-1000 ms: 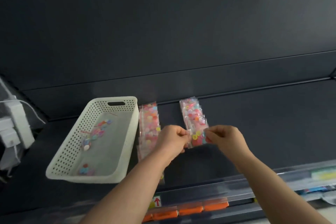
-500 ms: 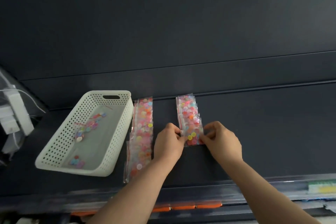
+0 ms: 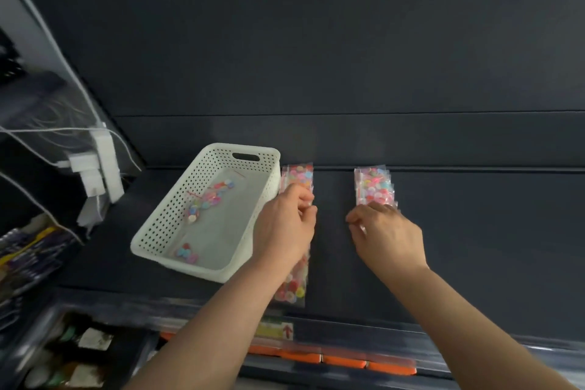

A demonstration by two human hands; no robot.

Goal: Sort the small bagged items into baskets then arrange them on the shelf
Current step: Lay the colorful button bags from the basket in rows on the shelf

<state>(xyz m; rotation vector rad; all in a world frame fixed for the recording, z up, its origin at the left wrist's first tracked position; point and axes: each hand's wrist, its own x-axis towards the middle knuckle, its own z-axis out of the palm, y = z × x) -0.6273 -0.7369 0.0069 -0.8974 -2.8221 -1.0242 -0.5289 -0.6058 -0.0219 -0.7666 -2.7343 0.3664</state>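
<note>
1. So, left hand is curled over the left row of bags, just beside the basket on the shelf; whether it grips a bag is too blurred to tell.
2. Right hand is curled on the near end of the right stack of bags; can't tell if it pinches.
3. Likely step: gather a stack. Squeeze the edges flush, lift it whole, and lay it flat by the loose bags in the basket.

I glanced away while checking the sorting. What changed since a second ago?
The left hand let go of the right stack of clear bags of coloured pieces and moved left onto the longer row of such bags beside the white perforated plastic basket. The right hand stayed at that stack's near end. Basket and bags unmoved.
</note>
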